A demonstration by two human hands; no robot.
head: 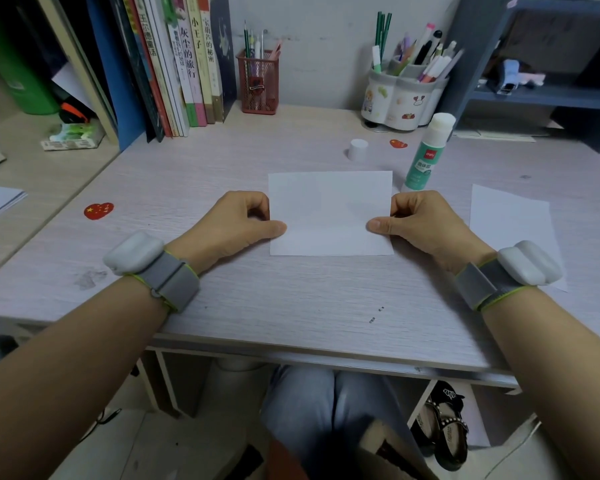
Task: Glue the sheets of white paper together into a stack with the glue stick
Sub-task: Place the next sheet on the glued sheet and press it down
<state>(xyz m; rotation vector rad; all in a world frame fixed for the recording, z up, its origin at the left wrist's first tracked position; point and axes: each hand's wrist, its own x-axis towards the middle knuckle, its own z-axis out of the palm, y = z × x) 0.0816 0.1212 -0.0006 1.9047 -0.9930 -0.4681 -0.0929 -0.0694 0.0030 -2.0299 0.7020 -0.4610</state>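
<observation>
Both hands, left (238,221) and right (421,221), pinch a white sheet (329,213) on the pale wood-grain desk (257,306).

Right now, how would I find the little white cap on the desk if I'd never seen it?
Start at the pale wooden desk and find the white sheet of paper held by both hands. Look just behind its far edge, left of the standing green-and-white glue stick. The small white plastic cap stands there alone, short and stubby, unlike the tall glue stick and the flat red heart sticker beside it.

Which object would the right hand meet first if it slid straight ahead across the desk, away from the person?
Probably the glue stick, standing uncapped just beyond the right hand that pinches the white sheet; depth is uncertain.
</observation>
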